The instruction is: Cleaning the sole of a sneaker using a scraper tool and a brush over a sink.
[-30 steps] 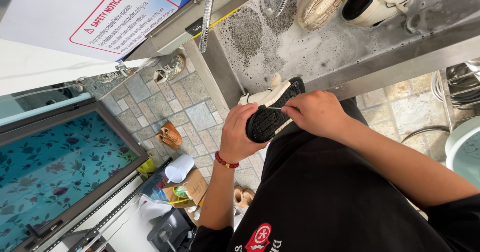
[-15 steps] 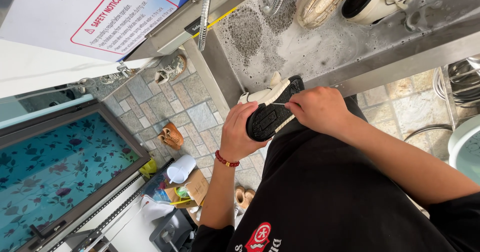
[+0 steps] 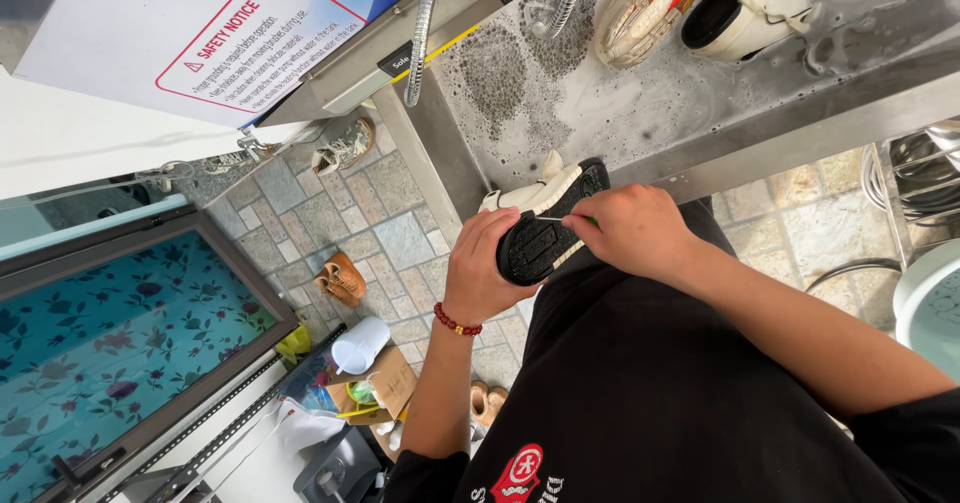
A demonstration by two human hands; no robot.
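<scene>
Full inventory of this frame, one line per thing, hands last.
Shoe with black sole and cream upper: 1, held sole-up over the sink's near edge.
Thin stick-like tool: 1, pale, on the sole; kind unclear.
Stainless steel sink: 1, grey, soapy, ahead.
Cream shoe with dark opening: 1, in sink, far side.
Striped tan footwear: 1, beside it.
Flexible metal hoses: 2, silver, above sink.
White notice sign with red border: 1, upper left.
Brown sandals: 1 pair, tiled floor.
Red bead bracelet: 1, left wrist.
Left hand: grips shoe.
Right hand: fingers pinch tool.
</scene>
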